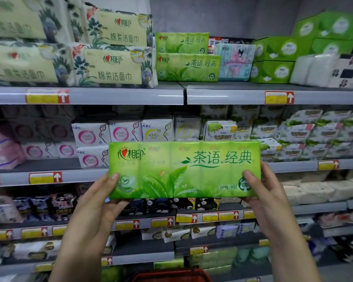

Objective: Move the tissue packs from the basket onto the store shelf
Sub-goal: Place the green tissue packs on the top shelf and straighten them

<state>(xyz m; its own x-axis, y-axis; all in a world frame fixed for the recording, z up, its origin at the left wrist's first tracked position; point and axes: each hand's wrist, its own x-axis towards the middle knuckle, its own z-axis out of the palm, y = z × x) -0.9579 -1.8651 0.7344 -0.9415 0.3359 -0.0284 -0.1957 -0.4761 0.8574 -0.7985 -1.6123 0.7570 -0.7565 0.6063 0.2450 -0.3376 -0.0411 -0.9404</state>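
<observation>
Since this tissue pack [183, 169] is long and kinda floppy, I'm holding it by both ends. My left hand [98, 200] grips the left end and my right hand [267, 196] grips the right. Thumbs are pressed on the front and the rest of my fingers are behind it, out of sight. That keeps it flat with the label facing me, the same way the others face out. Right now it's up in the air in front of the middle shelf [80, 176], well clear of the red basket [171, 275] down at the near edge. I reckon it belongs on the top shelf [110, 95], where a stack of the same green packs [186, 67] sits two high, just left of a pale blue pack [234, 62]. My guess is it goes on top of those.
</observation>
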